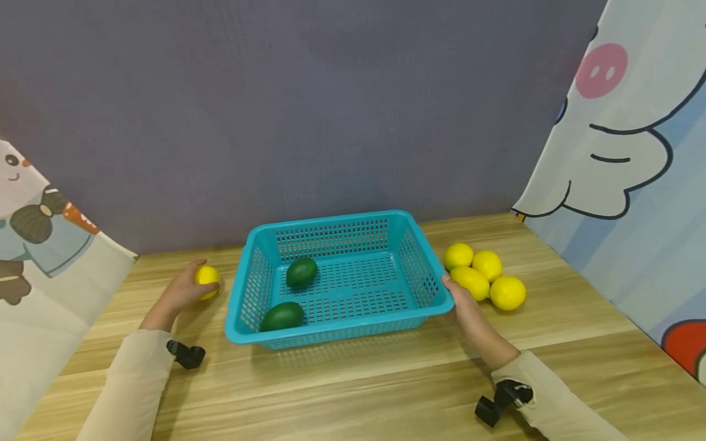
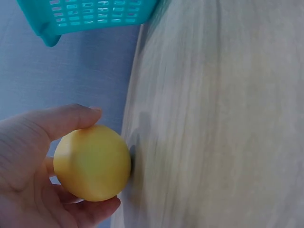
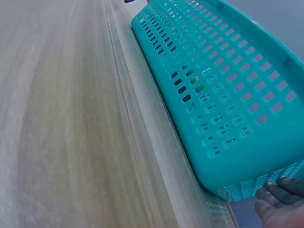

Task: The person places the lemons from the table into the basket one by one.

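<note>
At the table's left side my left hand [image 1: 181, 291] holds a yellow lemon [image 1: 207, 280]. In the left wrist view the thumb lies on one side of the lemon [image 2: 92, 164] and the fingers curl round the other. A turquoise plastic basket [image 1: 353, 324] stands in the middle, with two dark green, avocado-like fruits [image 1: 301, 272] in its left part. My right hand [image 1: 469, 315] grips the basket's right rim near the front corner, thumb at the rim. The right wrist view shows its fingers [image 3: 278, 194] against the outer end wall of the basket [image 3: 190, 114].
Several lemons [image 1: 470, 283] lie grouped just right of the basket, close to my right hand. A grey-purple panel [image 1: 342, 110] rises behind the wooden table [image 1: 353, 392]. Printed cloths hang at the left [image 1: 49, 257] and right [image 1: 618, 184].
</note>
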Motion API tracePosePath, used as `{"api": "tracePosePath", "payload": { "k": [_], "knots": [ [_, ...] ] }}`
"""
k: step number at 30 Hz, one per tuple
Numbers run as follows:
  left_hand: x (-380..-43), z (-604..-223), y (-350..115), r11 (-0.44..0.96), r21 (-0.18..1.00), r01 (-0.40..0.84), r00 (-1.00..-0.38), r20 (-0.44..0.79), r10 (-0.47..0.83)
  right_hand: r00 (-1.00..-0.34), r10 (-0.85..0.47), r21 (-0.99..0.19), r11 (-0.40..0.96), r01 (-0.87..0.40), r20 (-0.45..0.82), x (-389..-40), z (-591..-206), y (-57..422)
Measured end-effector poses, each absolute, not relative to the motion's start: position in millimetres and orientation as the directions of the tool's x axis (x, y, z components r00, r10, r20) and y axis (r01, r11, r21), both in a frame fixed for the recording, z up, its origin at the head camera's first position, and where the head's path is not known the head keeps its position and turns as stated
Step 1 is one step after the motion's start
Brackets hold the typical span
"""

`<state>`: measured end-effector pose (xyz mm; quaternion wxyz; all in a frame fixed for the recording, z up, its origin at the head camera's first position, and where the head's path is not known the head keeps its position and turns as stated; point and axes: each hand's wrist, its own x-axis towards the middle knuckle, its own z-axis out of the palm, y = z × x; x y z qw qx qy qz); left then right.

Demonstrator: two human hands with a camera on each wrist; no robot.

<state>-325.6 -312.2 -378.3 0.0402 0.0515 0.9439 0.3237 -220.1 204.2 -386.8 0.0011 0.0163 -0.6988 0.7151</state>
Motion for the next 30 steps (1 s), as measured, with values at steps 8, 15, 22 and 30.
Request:
{"api": "tracePosePath", "payload": {
  "k": [8, 15, 22, 30],
  "knots": [
    [-325.3, -381.3, -311.6, 0.799, 0.596, 0.074, -0.992, -0.041, 0.122, -0.998, -0.046, -0.999, -0.012, -0.041, 0.042, -222.1, -389.5, 203.9],
    [-323.5, -381.9, -309.5, 0.808, 0.585, 0.074, -0.993, -0.029, 0.112, -0.997, -0.058, -0.999, 0.023, -0.046, 0.045, -221.0, -388.6, 204.5],
    [-326.0, -382.2, -309.0, 0.821, 0.565, 0.084, -0.995, -0.003, 0.105, -0.998, -0.05, -0.999, 0.028, -0.043, 0.042, -220.5, -387.7, 204.4],
    [-326.5, -378.7, -309.4, 0.827, 0.552, 0.102, -0.993, 0.013, 0.114, -0.999, -0.037, -1.0, 0.01, -0.027, 0.027, -220.3, -387.2, 204.9]
  ]
}}
